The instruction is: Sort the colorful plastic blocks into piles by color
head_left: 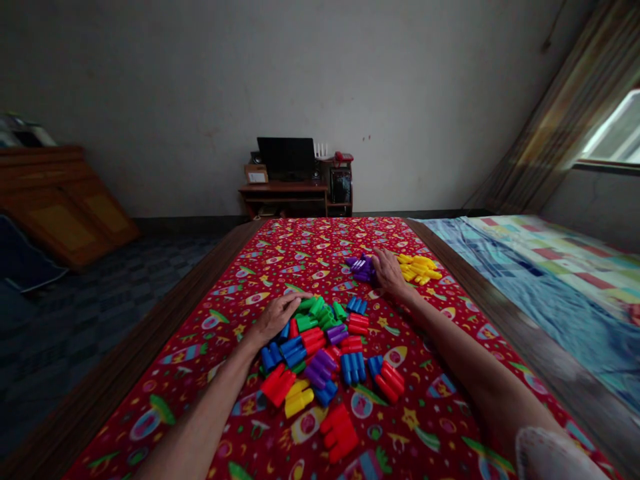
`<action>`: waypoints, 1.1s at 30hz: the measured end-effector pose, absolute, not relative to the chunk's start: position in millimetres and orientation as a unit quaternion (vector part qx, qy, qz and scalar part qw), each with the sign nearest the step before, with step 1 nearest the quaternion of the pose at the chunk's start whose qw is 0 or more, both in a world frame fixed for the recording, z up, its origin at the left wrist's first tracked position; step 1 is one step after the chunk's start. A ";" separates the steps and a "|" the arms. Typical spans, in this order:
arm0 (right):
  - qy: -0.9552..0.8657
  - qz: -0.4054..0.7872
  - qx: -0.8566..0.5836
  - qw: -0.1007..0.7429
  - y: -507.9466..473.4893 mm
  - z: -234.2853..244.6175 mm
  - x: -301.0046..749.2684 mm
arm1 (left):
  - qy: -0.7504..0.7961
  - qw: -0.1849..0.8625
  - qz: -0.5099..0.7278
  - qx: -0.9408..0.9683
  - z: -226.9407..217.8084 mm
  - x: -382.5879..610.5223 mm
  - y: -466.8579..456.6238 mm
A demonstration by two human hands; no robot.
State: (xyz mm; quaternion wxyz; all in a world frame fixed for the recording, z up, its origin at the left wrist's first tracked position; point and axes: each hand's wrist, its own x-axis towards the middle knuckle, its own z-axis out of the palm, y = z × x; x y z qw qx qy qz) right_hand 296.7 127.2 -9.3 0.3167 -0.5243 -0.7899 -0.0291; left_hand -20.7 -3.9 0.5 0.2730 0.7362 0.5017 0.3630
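A heap of plastic building blocks (320,353) in red, blue, green, purple and yellow lies on a red patterned cloth (300,260) over a table. My left hand (277,315) rests flat on the heap's far left side, fingers stretched toward green blocks (315,312). My right hand (387,272) reaches farther out, its fingers curled on a small group of purple blocks (361,267). A pile of yellow blocks (419,268) lies just right of that hand.
The table's wooden edges (165,313) run along both sides of the cloth. A bed with a blue and patchwork cover (540,280) stands to the right. A small desk with a monitor (287,160) is against the far wall. A wooden cabinet (65,200) is at the left.
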 end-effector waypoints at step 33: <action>-0.813 -0.200 -0.544 0.051 122.4 9.1 366.0 | 0.508 0.267 0.360 0.736 0.8 -21.3 -3.1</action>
